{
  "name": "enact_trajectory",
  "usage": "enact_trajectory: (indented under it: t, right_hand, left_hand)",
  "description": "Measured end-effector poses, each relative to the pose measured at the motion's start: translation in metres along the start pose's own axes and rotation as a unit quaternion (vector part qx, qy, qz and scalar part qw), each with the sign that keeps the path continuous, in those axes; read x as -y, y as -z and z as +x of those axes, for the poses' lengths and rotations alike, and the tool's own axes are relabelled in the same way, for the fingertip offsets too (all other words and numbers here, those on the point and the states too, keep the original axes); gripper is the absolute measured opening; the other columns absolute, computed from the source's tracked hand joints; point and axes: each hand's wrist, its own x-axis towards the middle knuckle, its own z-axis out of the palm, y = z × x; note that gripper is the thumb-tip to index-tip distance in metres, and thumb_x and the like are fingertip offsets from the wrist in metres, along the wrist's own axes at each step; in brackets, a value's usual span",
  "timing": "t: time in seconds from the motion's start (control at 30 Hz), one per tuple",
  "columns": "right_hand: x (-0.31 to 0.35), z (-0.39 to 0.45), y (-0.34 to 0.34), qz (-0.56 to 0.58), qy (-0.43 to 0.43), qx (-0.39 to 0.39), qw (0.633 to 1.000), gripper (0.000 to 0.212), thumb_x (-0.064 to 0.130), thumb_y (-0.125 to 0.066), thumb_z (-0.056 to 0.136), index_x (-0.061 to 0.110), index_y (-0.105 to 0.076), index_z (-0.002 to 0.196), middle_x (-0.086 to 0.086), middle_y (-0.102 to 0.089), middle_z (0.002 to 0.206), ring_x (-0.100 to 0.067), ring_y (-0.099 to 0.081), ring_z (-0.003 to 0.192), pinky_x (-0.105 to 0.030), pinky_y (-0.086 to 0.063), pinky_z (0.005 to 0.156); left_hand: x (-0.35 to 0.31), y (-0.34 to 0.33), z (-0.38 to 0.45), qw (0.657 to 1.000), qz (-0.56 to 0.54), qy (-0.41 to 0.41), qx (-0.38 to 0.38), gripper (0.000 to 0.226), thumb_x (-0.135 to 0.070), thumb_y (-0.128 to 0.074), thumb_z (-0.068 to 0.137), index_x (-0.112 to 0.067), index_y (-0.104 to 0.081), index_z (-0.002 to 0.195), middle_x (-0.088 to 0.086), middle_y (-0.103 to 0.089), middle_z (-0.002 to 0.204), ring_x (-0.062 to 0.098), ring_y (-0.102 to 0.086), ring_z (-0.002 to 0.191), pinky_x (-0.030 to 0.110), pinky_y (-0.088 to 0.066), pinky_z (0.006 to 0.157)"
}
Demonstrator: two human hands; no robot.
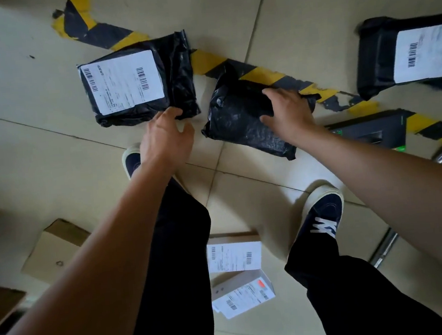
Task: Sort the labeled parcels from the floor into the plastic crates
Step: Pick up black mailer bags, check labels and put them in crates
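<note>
Three black plastic parcels lie on the tiled floor ahead of me. A labeled parcel [136, 83] lies to the left, label up; my left hand [167, 137] reaches its near right corner with fingers touching the plastic. The middle parcel [240, 122] shows no label; my right hand [287, 112] grips its right side, thumb on top and fingers over the far edge. A third labeled parcel [406, 55] lies at the far right. No crate is in view.
Yellow-black hazard tape [204, 61] runs diagonally across the floor. A black scale-like device [367, 131] sits to the right. Cardboard boxes with labels [234, 256] [242, 292] lie between my feet; another box [54, 245] is at left.
</note>
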Motion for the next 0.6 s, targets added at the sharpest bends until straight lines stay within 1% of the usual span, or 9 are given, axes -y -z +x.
enact_trajectory:
  t: [0.07,0.17,0.23,0.3,0.43,0.47,0.5,0.57,0.6]
  right_hand:
    - [-0.005,0.001,-0.010,-0.009,-0.008,-0.021,1.000,0.050,0.024,-0.068,0.095,0.014,-0.052,0.142,-0.013,-0.058,0.136,-0.037,-0.050,0.128,-0.049,-0.042,0.103]
    - [-0.013,-0.001,-0.018,0.002,-0.023,-0.046,0.999,0.031,0.016,-0.064,0.096,0.016,-0.065,0.128,-0.011,-0.064,0.122,-0.034,-0.055,0.119,-0.044,-0.038,0.096]
    - [-0.013,-0.007,-0.017,0.043,-0.032,-0.066,0.996,0.024,0.015,-0.063,0.097,0.016,-0.072,0.120,-0.011,-0.065,0.117,-0.034,-0.058,0.113,-0.044,-0.039,0.094]
    - [-0.007,-0.015,-0.011,0.102,-0.025,-0.102,0.989,0.020,0.011,-0.064,0.095,0.014,-0.075,0.111,-0.011,-0.065,0.110,-0.034,-0.061,0.105,-0.045,-0.045,0.092]
    - [0.014,-0.031,0.007,0.190,-0.001,-0.156,0.969,0.017,0.006,-0.066,0.090,0.012,-0.076,0.103,-0.003,-0.068,0.109,-0.026,-0.064,0.101,-0.048,-0.051,0.090]
    - [0.019,-0.034,0.012,0.199,0.009,-0.167,0.966,0.017,0.006,-0.066,0.090,0.012,-0.076,0.102,-0.002,-0.069,0.110,-0.023,-0.065,0.101,-0.046,-0.052,0.091]
    - [0.024,-0.035,0.017,0.209,0.019,-0.180,0.961,0.017,0.006,-0.066,0.089,0.010,-0.076,0.102,-0.002,-0.070,0.110,-0.021,-0.065,0.101,-0.040,-0.052,0.093]
    - [0.037,-0.037,0.029,0.233,0.039,-0.204,0.950,0.017,0.002,-0.066,0.087,0.006,-0.076,0.100,-0.005,-0.071,0.112,-0.018,-0.065,0.102,-0.022,-0.047,0.093]
    - [0.044,-0.038,0.036,0.246,0.047,-0.212,0.945,0.017,0.000,-0.066,0.086,0.005,-0.076,0.099,-0.006,-0.071,0.114,-0.017,-0.064,0.103,-0.016,-0.043,0.090]
  left_hand:
    - [0.004,-0.003,0.001,1.000,0.005,0.001,0.000,0.049,-0.035,-0.056,0.100,-0.025,-0.053,0.147,0.006,-0.054,0.148,0.029,-0.051,0.132,0.041,-0.046,0.097]
    - [0.007,-0.005,-0.002,1.000,-0.001,0.010,-0.001,0.049,-0.035,-0.057,0.100,-0.025,-0.053,0.147,0.007,-0.055,0.147,0.031,-0.054,0.129,0.042,-0.047,0.095]
    - [0.006,-0.002,-0.005,1.000,-0.024,0.019,-0.006,0.048,-0.034,-0.058,0.099,-0.026,-0.054,0.146,0.005,-0.056,0.147,0.030,-0.055,0.129,0.041,-0.047,0.096]
    - [0.004,0.003,-0.009,0.998,-0.046,0.032,-0.011,0.046,-0.035,-0.058,0.099,-0.028,-0.055,0.144,0.001,-0.057,0.146,0.027,-0.054,0.129,0.038,-0.045,0.096]
    - [-0.003,0.015,-0.018,0.994,-0.094,0.055,-0.015,0.045,-0.038,-0.058,0.098,-0.030,-0.057,0.142,-0.003,-0.060,0.142,0.023,-0.056,0.125,0.030,-0.039,0.088]
    - [-0.005,0.017,-0.020,0.992,-0.113,0.060,-0.015,0.045,-0.038,-0.059,0.098,-0.029,-0.057,0.142,-0.005,-0.061,0.140,0.022,-0.057,0.124,0.029,-0.038,0.087]
    - [-0.005,0.020,-0.021,0.988,-0.135,0.066,-0.013,0.044,-0.038,-0.059,0.098,-0.028,-0.058,0.141,-0.006,-0.062,0.139,0.020,-0.058,0.123,0.028,-0.038,0.088]
    - [-0.007,0.026,-0.022,0.976,-0.204,0.078,-0.011,0.041,-0.039,-0.061,0.098,-0.025,-0.061,0.137,-0.006,-0.065,0.131,0.019,-0.059,0.120,0.027,-0.042,0.095]
    - [-0.007,0.030,-0.022,0.965,-0.248,0.088,-0.015,0.036,-0.039,-0.062,0.098,-0.025,-0.064,0.131,-0.006,-0.067,0.124,0.019,-0.060,0.117,0.030,-0.045,0.099]
